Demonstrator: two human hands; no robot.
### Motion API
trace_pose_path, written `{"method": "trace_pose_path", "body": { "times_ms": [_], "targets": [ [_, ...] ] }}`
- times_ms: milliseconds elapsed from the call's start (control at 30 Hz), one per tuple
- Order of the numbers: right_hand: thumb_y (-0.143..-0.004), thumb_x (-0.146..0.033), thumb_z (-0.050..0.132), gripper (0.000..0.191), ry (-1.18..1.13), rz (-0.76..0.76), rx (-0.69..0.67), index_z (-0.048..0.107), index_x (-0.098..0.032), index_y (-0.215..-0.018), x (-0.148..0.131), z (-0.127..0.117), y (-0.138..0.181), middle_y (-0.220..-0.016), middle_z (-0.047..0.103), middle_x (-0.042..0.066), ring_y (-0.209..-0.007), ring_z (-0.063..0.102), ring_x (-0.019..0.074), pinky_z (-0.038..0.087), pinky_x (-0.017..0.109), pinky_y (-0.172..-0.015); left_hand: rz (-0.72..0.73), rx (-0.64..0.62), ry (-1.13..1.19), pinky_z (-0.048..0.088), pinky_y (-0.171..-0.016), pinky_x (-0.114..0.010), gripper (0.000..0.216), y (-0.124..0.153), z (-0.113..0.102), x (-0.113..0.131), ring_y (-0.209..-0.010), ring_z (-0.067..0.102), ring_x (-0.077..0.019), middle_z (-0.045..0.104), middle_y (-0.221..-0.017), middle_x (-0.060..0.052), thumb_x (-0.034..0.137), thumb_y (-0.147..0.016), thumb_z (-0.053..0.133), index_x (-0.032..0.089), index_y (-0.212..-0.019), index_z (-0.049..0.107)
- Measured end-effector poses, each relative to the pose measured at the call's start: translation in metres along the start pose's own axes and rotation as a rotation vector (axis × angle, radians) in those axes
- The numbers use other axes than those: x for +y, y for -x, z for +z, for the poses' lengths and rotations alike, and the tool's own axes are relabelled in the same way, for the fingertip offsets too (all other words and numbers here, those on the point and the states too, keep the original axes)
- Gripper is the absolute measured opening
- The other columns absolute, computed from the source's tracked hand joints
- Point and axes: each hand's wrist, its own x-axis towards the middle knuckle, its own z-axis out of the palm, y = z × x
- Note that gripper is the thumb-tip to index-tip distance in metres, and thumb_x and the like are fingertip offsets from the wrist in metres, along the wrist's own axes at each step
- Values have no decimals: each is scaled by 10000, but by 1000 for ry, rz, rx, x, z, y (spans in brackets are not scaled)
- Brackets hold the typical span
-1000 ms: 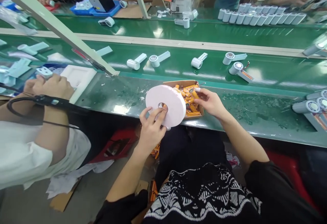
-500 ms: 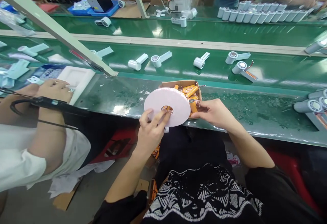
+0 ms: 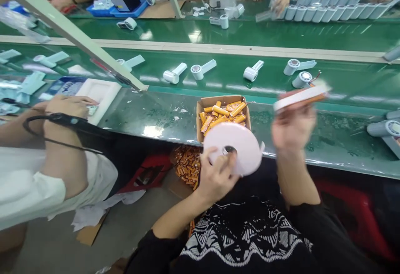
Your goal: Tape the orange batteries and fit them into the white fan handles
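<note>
My left hand (image 3: 217, 172) holds a wide, flat white roll of tape (image 3: 245, 147) in front of the bench edge, with fingers at its dark centre hole. A loose tape end sticks out at the roll's right side. Raised over the bench to the right, my right hand (image 3: 293, 128) is blurred by motion. Its fingers are closed around a long white piece (image 3: 300, 98) with orange along its lower side; the blur hides what it is. Beyond the roll stands an open cardboard box (image 3: 200, 120) of orange cylindrical batteries (image 3: 221, 110).
Pale blue handheld fan bodies (image 3: 175, 74) lie along the green conveyor (image 3: 218, 86). More fan bodies (image 3: 384, 128) rest at the right. A carton of orange batteries (image 3: 187, 165) sits below the bench. A co-worker's hands (image 3: 68, 107) work at left beside a white foam tray (image 3: 106, 99).
My right hand has left the battery box and risen to the right with the white-and-orange piece. My left hand has brought the roll down and right, uncovering more of the box.
</note>
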Motion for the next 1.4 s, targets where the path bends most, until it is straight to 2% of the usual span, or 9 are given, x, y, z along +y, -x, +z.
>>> {"method": "trace_pose_path", "body": {
  "times_ms": [100,233,333,433,500,733,900,1233,1400],
  "targets": [
    [-807,-649,922,622,-138,-373,141,630,-352,-1268,-7,-37,-79,-1195,713,-40,-1265,700,124,659,222,-918,-230,-57,-110,489,-1171,-621,505,11,-12,-59,-1317,548,-426,714,-1132,-150,411,-872,828,221,-1335,758],
    [-624,-481,1073,799,29,-194,132,647,-410,-1296,8,-102,-91,-1034,730,-47,-965,767,185,703,396,-811,-743,-285,-173,385,-1277,-662,682,12,-20,-174,-1401,496,-464,659,-1308,-212,450,-795,816,130,-1388,708],
    [-439,-430,1091,799,249,-58,332,710,-326,-1133,17,-171,-55,-868,739,-45,-827,810,268,712,580,-872,-706,-279,-167,297,-1333,-667,606,-3,-18,-197,-1498,436,-454,597,-1464,-205,400,-842,716,170,-1401,677],
    [-414,-508,1088,744,464,109,436,759,-350,-1063,14,-240,-28,-820,795,12,-837,835,369,697,669,-903,-442,-112,-147,345,-1322,-614,464,-55,3,-163,-1493,461,-405,600,-1468,-166,365,-942,624,220,-1380,672],
    [-423,-537,1088,720,481,164,477,759,-384,-1046,10,-271,-21,-808,812,16,-815,839,387,708,670,-862,-197,-246,17,434,-1270,-534,441,-120,39,-129,-1381,574,-339,659,-1406,-123,376,-1007,572,253,-1421,660],
    [-598,-437,1063,687,552,241,485,783,-222,-1187,10,-285,-5,-884,855,50,-847,868,308,737,414,-812,196,-728,85,466,-1213,-534,633,-383,283,-8,-1443,552,-378,570,-1615,-172,483,-1106,489,227,-1685,480],
    [-707,-394,1035,618,543,249,412,784,-230,-1247,7,-291,10,-946,873,73,-824,869,305,742,394,-760,216,-876,-43,513,-1150,-534,466,-446,383,41,-1422,585,-426,628,-1536,-186,421,-1063,616,248,-1485,712],
    [-723,-395,1013,551,595,220,332,794,-225,-1198,7,-279,1,-899,869,56,-786,864,314,754,431,-748,479,-835,16,542,-979,-374,344,-391,297,-36,-1166,684,-282,746,-1246,-104,288,-1006,712,184,-1334,712],
    [-695,-422,1020,548,625,185,326,802,-221,-1156,5,-274,0,-873,866,49,-804,869,313,746,405,-743,780,-855,-10,486,-1082,-404,290,-345,298,-46,-1324,607,-304,764,-1311,-132,55,-923,653,171,-1155,783]
  ]
}}
